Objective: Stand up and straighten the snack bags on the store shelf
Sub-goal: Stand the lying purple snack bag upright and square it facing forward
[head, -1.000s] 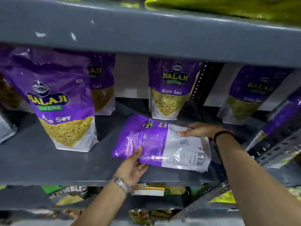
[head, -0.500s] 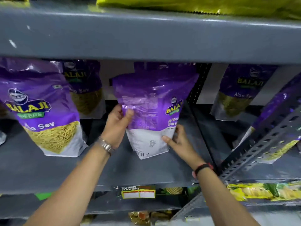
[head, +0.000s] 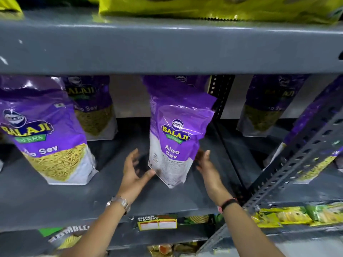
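A purple snack bag [head: 176, 138] marked "Balaji Wafers Aloo Sev" stands upright near the middle of a grey metal store shelf [head: 61, 197], turned at an angle so that one side edge faces the camera, its base resting on the shelf board. A person's left hand [head: 134, 173] is open beside the bag's lower left edge, fingers spread and thumb reaching to the bottom corner, where it seems to touch the pack, though blur makes contact hard to confirm. The right hand [head: 205, 164] is open on the other side, fingers pointing up by the bag's lower right edge, and whether it touches cannot be told; neither hand is clamped on the bag. A metal wristwatch [head: 120, 202] sits on the left wrist and a dark band [head: 229, 203] with a red bit on the right. To the left, a larger-looking bag [head: 46, 138] of the same brand stands leaning slightly at the front of the shelf, its window showing yellow strands. Behind it another bag [head: 92, 106] stands at the back, and a further one [head: 267, 106] stands at the back right, past a perforated upright post [head: 220, 97]. An angled perforated bar [head: 304, 154] crosses the right side. Yellow-green packets [head: 204, 8] lie on the shelf above, and a yellow price label [head: 157, 222] reading "Super Market" hangs on the shelf's front edge below the hands.
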### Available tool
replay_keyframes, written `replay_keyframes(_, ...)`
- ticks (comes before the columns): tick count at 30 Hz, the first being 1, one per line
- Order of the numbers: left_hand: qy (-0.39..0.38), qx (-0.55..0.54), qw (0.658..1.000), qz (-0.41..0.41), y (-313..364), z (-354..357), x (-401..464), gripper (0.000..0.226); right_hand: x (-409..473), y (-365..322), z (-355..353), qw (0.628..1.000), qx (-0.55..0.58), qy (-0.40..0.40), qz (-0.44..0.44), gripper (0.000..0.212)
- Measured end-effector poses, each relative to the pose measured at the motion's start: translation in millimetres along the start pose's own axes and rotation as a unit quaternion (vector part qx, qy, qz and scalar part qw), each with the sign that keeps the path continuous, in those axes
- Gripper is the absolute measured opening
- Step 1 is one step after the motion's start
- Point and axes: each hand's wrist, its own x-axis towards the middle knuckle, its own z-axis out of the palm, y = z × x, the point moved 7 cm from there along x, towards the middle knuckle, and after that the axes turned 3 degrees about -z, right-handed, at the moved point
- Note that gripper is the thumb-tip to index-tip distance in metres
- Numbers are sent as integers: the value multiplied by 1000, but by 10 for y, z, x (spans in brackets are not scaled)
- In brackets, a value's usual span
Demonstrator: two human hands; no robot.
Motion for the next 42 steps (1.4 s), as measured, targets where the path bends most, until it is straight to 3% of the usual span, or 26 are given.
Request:
replay_keyframes(3,-57,56,997,24,-8,257,-117,100,-90,-19,219,998,-17,-64,-18,27)
replay_keyframes(6,-119,116,986,31,-55,380,-74,120,-132,-19,86,997,-42,11,-70,29)
replay_keyframes(8,-93,131,987,14,-116,304,-14,126,-122,-34,-19,994,-51,53,-81,39)
replay_keyframes(11,-43,152,987,35,-102,273,-143,110,-75,26,83,998,-50,-12,-48,44)
replay_keyframes(14,-56,138,987,55,-32,346,-290,84,-103,59,233,995,-28,-64,-68,51)
replay_keyframes(17,-64,192,978,43,0,244,-92,97,-227,56,120,994,-10,19,-109,39)
replay_keyframes(20,-50,177,983,13,-90,9,199,93,-224,52,-126,985,-34,118,-125,52)
replay_keyframes(23,-54,138,989,5,-183,-47,241,74,-59,53,-118,993,-63,31,-90,70)
replay_keyframes(25,-94,148,984,2,-167,77,183,86,1,129,-6,993,-72,-75,-50,81)
replay_keyframes(27,-110,170,979,4,-157,164,189,98,27,233,43,986,-110,-118,-38,79)
replay_keyframes(33,-67,233,970,-19,-168,179,290,94,130,320,-87,986,-140,-86,-29,59)
replay_keyframes(37,-62,267,962,3,-196,239,247,98,134,285,-85,981,-164,-98,-38,67)
replay_keyframes(42,-42,278,960,-4,-181,310,250,82,150,305,-190,980,-187,-51,-52,65)
